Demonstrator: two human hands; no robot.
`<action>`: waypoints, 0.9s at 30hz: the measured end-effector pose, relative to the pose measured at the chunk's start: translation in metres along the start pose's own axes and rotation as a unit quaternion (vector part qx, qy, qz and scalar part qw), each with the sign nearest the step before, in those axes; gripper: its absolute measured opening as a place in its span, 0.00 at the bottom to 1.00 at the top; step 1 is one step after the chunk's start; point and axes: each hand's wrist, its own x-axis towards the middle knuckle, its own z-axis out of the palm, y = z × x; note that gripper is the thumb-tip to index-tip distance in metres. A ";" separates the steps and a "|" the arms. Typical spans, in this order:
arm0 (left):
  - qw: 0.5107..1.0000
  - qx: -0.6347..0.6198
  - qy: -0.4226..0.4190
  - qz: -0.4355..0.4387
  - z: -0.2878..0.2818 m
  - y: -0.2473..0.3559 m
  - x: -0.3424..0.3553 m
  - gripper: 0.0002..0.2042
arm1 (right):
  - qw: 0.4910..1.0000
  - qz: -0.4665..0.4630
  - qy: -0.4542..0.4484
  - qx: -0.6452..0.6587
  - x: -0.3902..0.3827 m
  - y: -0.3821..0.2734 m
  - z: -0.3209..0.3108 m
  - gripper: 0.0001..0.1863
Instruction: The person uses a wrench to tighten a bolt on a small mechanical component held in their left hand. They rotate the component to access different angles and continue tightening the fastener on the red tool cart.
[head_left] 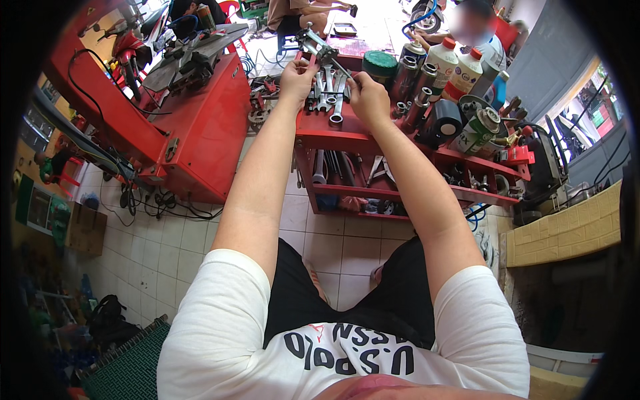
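My left hand (298, 81) is raised at the left edge of a red tool trolley, fingers closed around the lower part of a silver metal tool (316, 45) with a jointed head. Its exact kind is too small to tell, and a reddish strip shows beside the fingers. Over the trolley top, my right hand (369, 99) pinches the near end of a slim metal rod (343, 69). That rod slants up toward the silver tool; I cannot tell whether they join. Between and below my hands lie several combination wrenches (336, 119) on the trolley.
Large sockets (419, 108), a green-lidded tub (380, 65), red-capped bottles (443, 65) and spray cans (479, 128) crowd the trolley's right side. Its lower shelf (353, 189) holds more tools. A red machine (200, 133) stands left, cables on the tiles. Other people sit beyond.
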 end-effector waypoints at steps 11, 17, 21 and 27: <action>0.998 -0.002 -0.005 -0.061 0.006 0.020 -0.011 0.17 | 0.999 -0.012 -0.022 -0.027 -0.001 -0.001 -0.002 0.13; 0.998 -0.001 -0.021 -0.064 0.006 0.020 -0.012 0.15 | 0.999 -0.031 -0.024 -0.028 -0.001 -0.002 -0.001 0.13; 0.997 -0.019 -0.036 -0.059 0.002 0.015 -0.006 0.12 | 0.999 -0.029 -0.017 -0.031 -0.001 -0.002 -0.001 0.13; 0.998 -0.020 -0.035 -0.052 0.003 0.011 -0.005 0.07 | 1.000 -0.022 0.003 -0.008 -0.002 -0.003 -0.003 0.12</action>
